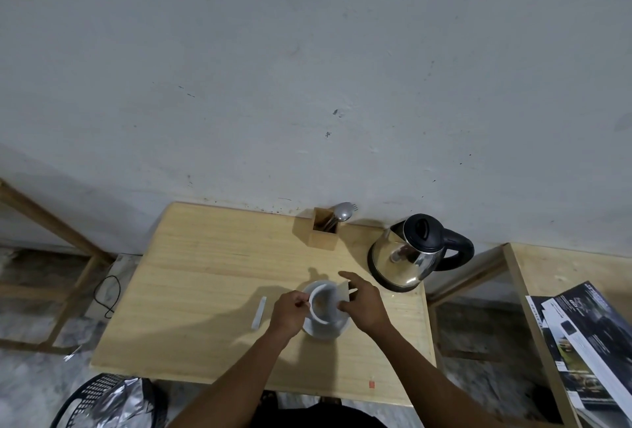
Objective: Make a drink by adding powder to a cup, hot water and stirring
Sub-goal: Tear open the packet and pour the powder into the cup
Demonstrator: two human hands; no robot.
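A white cup stands on a white saucer near the middle of the wooden table. Brown powder shows inside the cup. My right hand holds a pale sachet tilted over the cup's right rim. My left hand is closed at the cup's left rim, pinching something small that I cannot make out. A steel kettle with a black lid and handle stands at the back right.
A wooden holder with spoons and a fork stands by the wall. A torn white strip lies left of the saucer. A black basket with foil sits on the floor. Dark boxes lie on a right-hand shelf.
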